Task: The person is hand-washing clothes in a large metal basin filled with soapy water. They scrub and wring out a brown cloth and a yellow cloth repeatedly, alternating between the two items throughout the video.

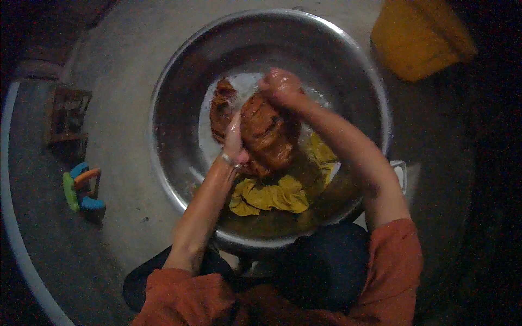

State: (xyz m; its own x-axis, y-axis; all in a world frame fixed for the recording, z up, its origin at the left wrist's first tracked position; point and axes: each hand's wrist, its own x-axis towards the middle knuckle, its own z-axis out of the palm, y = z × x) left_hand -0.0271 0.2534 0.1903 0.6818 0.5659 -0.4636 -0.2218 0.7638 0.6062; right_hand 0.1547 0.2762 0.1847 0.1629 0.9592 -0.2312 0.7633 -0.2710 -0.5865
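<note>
A wet, bunched rust-brown cloth (266,136) hangs between my two hands over a large round metal basin (182,70). My right hand (280,87) is closed in a fist on the cloth's far end. My left hand (235,142) grips its left side lower down, its fingers partly hidden by the folds. Another part of brown cloth (222,106) lies left of it on a pale, sudsy area (247,82). Nearer to me, a crumpled yellow cloth (272,196) lies in the basin's water, with more yellow cloth (319,149) to the right under my forearm.
An orange-yellow bucket or tub (421,41) stands beyond the basin at the far right. On the floor at left are a small wooden frame or stool (69,117) and a green, blue and orange object (81,187). A white handle (399,175) shows by the basin's right rim.
</note>
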